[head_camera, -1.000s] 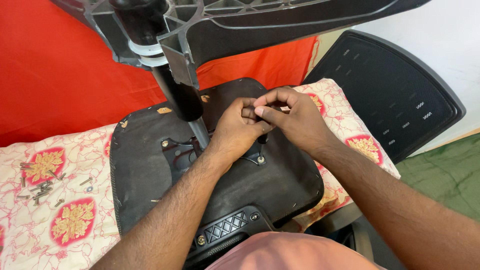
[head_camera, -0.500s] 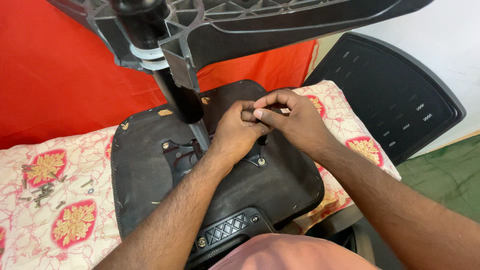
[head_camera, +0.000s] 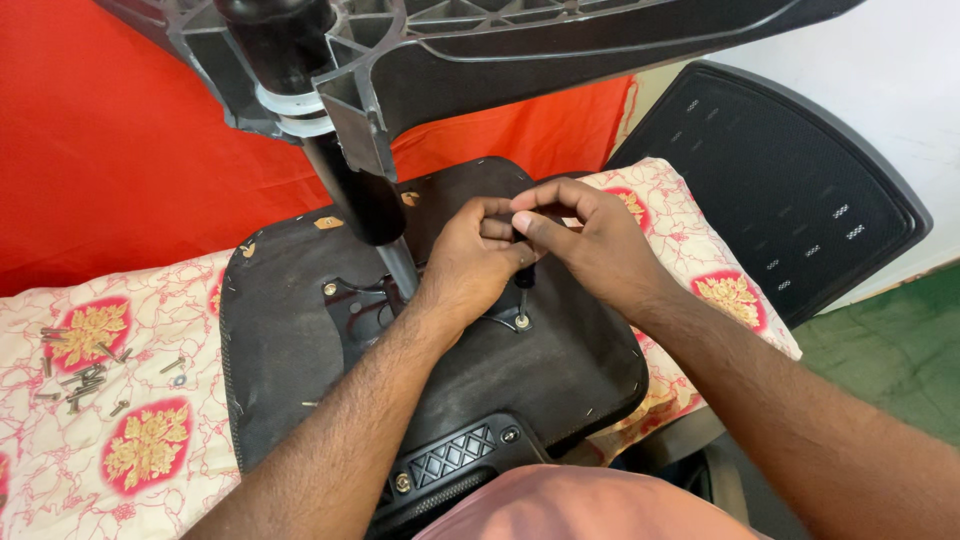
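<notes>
An upturned black office chair seat (head_camera: 300, 370) lies on a patterned cloth, its gas cylinder (head_camera: 360, 200) and star base (head_camera: 480, 40) rising toward me. My left hand (head_camera: 470, 265) and my right hand (head_camera: 585, 240) meet above the seat's metal mounting plate (head_camera: 365, 305). Together they grip a small dark-handled screwdriver (head_camera: 523, 285) standing upright on a screw (head_camera: 521, 321) at the plate's right side. Fingers hide most of the tool's handle.
Several loose screws and bolts (head_camera: 80, 375) lie on the white and red floral cloth (head_camera: 130, 450) at the left. A black perforated chair backrest (head_camera: 790, 190) leans against the wall at the right. Red fabric (head_camera: 110, 130) hangs behind. Green floor (head_camera: 900, 350) shows at the right.
Both hands stay on the tool over the same screw; the fingers have shifted slightly around the handle. Nothing else has moved.
</notes>
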